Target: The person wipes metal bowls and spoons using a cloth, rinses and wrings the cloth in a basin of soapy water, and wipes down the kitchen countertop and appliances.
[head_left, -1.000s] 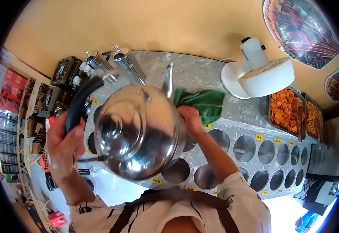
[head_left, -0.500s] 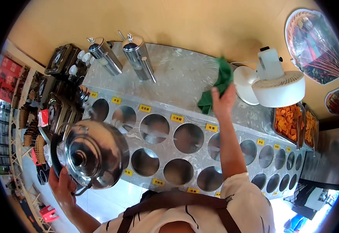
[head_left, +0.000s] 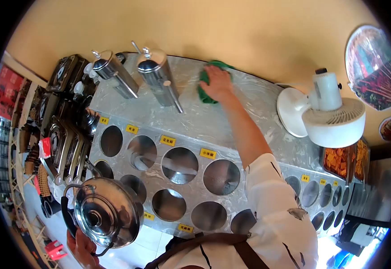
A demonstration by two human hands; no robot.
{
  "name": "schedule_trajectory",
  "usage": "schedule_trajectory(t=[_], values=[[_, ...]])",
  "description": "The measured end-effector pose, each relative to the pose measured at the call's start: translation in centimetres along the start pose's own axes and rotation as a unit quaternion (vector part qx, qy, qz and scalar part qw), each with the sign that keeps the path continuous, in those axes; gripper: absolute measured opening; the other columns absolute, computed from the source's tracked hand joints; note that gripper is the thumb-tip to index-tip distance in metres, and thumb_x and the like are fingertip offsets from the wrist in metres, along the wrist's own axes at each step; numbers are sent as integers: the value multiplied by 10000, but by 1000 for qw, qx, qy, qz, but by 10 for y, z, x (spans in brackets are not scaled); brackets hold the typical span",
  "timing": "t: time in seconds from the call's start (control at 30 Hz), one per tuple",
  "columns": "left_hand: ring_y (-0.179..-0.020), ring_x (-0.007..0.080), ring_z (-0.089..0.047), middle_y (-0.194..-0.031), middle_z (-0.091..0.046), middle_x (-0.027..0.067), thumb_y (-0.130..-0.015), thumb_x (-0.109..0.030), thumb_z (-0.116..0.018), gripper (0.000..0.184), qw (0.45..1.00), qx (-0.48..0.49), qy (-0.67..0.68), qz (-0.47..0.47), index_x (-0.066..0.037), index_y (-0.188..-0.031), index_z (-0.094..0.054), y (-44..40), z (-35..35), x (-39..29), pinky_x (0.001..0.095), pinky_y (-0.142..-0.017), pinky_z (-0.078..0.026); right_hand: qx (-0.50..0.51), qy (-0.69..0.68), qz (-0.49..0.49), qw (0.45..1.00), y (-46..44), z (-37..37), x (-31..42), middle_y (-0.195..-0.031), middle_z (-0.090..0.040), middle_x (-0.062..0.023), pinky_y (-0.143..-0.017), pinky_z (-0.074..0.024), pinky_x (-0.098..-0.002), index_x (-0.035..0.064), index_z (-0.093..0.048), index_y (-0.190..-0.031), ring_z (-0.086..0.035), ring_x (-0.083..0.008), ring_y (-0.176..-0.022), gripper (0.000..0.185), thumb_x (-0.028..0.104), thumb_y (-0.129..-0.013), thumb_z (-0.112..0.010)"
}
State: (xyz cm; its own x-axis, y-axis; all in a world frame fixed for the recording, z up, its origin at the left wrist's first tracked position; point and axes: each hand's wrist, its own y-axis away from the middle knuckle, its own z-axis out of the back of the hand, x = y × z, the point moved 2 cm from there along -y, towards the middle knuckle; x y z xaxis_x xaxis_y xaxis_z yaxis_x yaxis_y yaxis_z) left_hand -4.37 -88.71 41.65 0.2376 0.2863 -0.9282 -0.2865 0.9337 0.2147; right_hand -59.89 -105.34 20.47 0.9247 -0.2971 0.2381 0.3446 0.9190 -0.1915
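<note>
A shiny steel kettle (head_left: 108, 213) with a black handle hangs low at the left, over the near left edge of the counter. My left hand (head_left: 81, 246) is closed round the kettle's handle. Up on the grey marbled counter (head_left: 249, 105), near the wall, lies a green cloth (head_left: 206, 95). My right hand (head_left: 218, 84) presses on the cloth, its fingers spread over it. Left of that hand stand two steel cylinders with lids, the nearer one (head_left: 157, 80) and the farther one (head_left: 117, 76).
Rows of round wells (head_left: 180, 166) with yellow labels run along the lower counter. A white fan (head_left: 332, 121) stands at the right, beside trays of orange food (head_left: 336, 161). Dark trays (head_left: 63, 74) and metal lids are stacked at the left.
My right hand and the green cloth have moved left and back along the upper counter. The kettle, lifted high a second ago, is now lower at the left, still in my left hand.
</note>
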Motion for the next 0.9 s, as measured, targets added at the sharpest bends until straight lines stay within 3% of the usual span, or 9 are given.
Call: schedule_trajectory(t=[0.13, 0.43, 0.53, 0.6, 0.63, 0.73, 0.8, 0.87, 0.9], values=[[-342, -4, -214, -464, -271, -93, -889, -170, -514, 86, 1000, 9, 21, 12, -93, -903, -478, 14, -8, -2, 179, -306, -155, 0, -62, 139, 988, 46, -1, 27, -1357, -374, -113, -1027, -234, -415, 72, -403, -1288, -338, -256, -1249, 644, 414, -756, -521], [-352, -4, -221, -479, -276, -87, -887, -143, -518, 98, 990, 123, 70, -18, -71, -864, -455, 32, -52, -17, 182, -317, -176, 17, -68, 186, 980, 180, 42, 50, -1315, -410, -110, -1029, -227, -433, 103, -410, -1281, -337, -284, -1247, 703, 244, -647, -682], [-359, -1, -230, -489, -291, -81, -879, -142, -526, 112, 987, 139, 77, -18, -52, -915, -469, 35, -55, -18, 180, -325, -173, 25, 10, 120, 992, 219, 59, 17, -1318, -391, -115, -1032, -238, -426, 127, -393, -1282, -319, -270, -1263, 748, 105, -603, -706], [-360, 0, -231, -489, -291, -82, -877, -141, -527, 122, 987, 137, 80, -7, -46, -930, -471, 33, -55, -16, 181, -327, -169, -28, -21, 81, 996, 262, 68, -34, -1283, -416, -131, -1016, -271, -421, 117, -411, -1261, -376, -303, -1204, 675, -55, -627, -566], [-358, 1, -228, -489, -291, -80, -876, -136, -528, 124, 984, 153, 87, -9, -43, -936, -473, 29, -55, -13, 182, -328, -165, 19, 10, 2, 1000, 283, 91, -51, -1263, -431, -143, -1002, -287, -431, 104, -431, -1246, -403, -316, -1168, 663, -87, -619, -527], [-354, 4, -223, -493, -293, -78, -872, -129, -531, 126, 978, 179, 105, -2, -39, -937, -474, 16, -54, -4, 186, -329, -159, -55, 109, -56, 991, 363, 111, -127, -1288, -414, -155, -1018, -259, -437, 72, -395, -1282, -362, -306, -1222, 678, -64, -634, -540], [-346, 10, -222, -504, -310, -69, -859, -109, -536, 117, 974, 197, 114, 10, -38, -929, -473, 8, -55, 6, 189, -326, -156, -72, 128, -72, 986, 365, 114, -126, -1307, -396, -150, -1029, -240, -433, 69, -385, -1292, -339, -296, -1241, 667, -54, -651, -527], [-345, 10, -225, -503, -317, -64, -852, -97, -532, 114, 977, 188, 101, 23, -37, -927, -470, 4, -58, 15, 190, -325, -157, 19, 146, -149, 978, 348, 94, -116, -1318, -376, -151, -1026, -236, -434, 58, -356, -1306, -325, -300, -1247, 708, -52, -635, -551], [-345, 10, -227, -501, -325, -60, -845, -86, -529, 112, 980, 177, 83, 27, -36, -925, -468, 4, -60, 17, 191, -324, -157, -23, 148, -87, 985, 334, 81, -101, -1286, -391, -158, -994, -266, -431, 47, -371, -1279, -339, -313, -1226, 696, -41, -619, -573]])
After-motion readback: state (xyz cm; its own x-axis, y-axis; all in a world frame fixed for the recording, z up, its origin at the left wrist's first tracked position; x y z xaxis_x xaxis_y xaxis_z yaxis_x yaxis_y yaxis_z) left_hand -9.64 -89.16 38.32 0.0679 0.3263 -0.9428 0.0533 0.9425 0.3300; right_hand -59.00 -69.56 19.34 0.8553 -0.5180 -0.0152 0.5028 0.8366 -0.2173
